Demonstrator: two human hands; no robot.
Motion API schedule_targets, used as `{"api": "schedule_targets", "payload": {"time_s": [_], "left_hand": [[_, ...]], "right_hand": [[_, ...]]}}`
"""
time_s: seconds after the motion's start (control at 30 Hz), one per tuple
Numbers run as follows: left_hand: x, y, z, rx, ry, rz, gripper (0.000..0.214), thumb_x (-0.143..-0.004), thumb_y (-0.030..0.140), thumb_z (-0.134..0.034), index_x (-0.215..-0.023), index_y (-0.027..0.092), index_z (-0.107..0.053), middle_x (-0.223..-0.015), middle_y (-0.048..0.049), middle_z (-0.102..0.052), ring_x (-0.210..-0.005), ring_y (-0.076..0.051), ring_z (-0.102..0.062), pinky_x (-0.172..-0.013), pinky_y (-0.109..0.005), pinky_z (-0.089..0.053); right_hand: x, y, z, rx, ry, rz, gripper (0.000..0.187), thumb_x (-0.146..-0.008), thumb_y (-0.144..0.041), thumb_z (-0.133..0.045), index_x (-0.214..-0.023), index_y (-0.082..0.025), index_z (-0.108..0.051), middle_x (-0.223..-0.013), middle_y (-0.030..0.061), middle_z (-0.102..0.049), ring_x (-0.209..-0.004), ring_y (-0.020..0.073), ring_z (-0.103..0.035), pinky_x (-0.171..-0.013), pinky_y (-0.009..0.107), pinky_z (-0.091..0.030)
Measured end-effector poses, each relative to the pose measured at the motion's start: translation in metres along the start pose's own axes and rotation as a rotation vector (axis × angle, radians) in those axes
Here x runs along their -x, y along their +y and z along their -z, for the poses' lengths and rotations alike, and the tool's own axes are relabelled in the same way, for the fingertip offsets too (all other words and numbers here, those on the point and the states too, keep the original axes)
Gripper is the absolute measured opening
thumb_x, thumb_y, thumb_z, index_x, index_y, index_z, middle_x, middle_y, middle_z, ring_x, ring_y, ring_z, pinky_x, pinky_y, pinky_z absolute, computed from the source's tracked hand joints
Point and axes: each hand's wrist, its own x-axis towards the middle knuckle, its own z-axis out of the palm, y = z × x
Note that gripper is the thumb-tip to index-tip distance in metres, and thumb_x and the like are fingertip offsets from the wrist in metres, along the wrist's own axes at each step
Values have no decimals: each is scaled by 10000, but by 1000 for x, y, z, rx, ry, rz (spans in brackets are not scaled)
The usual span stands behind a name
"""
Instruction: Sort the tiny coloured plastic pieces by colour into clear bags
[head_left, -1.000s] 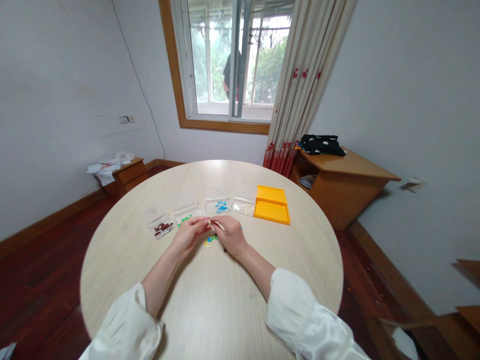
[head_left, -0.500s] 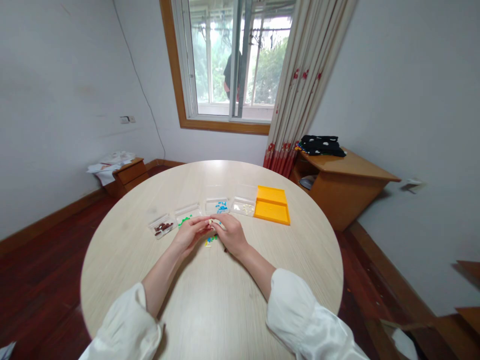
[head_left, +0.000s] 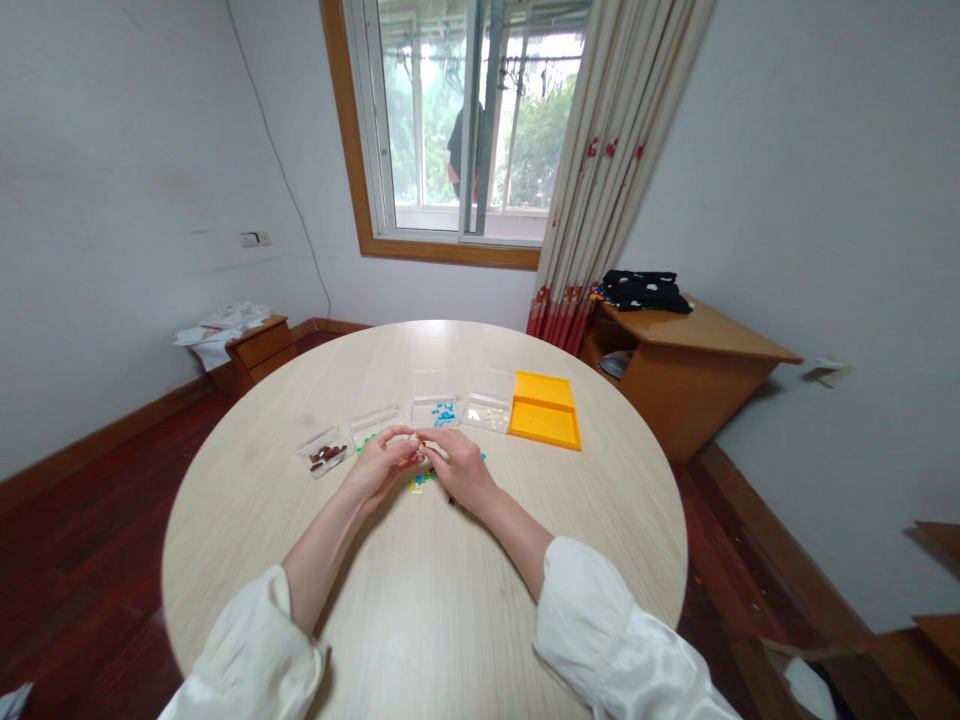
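My left hand (head_left: 381,463) and my right hand (head_left: 459,467) meet over the middle of a round wooden table (head_left: 420,600). The fingertips of both pinch together around something tiny that I cannot make out. A small heap of coloured pieces (head_left: 420,481) lies on the table just under the hands. Behind them runs a row of clear boxes: one with brown pieces (head_left: 323,455), one with green pieces (head_left: 373,424), one with blue pieces (head_left: 435,411) and one with white pieces (head_left: 487,413).
An orange tray (head_left: 544,409) sits at the right end of the row. A wooden side cabinet (head_left: 679,350) with dark cloth on it stands right of the table. A window and a curtain (head_left: 600,170) are behind; a person stands outside the window.
Both hands lifted slightly and the left fingers curled tighter toward the right fingertips. Everything on the table stayed in place.
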Motion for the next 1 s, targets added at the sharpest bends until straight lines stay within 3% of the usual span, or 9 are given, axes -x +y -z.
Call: {"api": "schedule_targets", "payload": {"time_s": [0.5, 1.0], "left_hand": [[2, 3, -1, 36, -51, 18, 253, -539, 188, -811, -718, 101, -656, -641, -32, -652, -586, -98, -601, -644, -214, -517], [1, 1, -3, 41, 9, 25, 359, -446, 187, -862, -722, 99, -650, -632, -21, -661, -593, -103, -611, -658, -227, -515]], "right_hand": [[-2, -5, 2, -35, 51, -30, 203, -876, -171, -506, -1020, -196, -646, -960, 69, -704, -914, 163, -648, -836, 294, -517], [-1, -4, 2, -29, 18, -29, 207, -874, -182, -514, -1032, -206, -646, -961, 67, -699, -915, 168, -639, -836, 308, -512]]}}
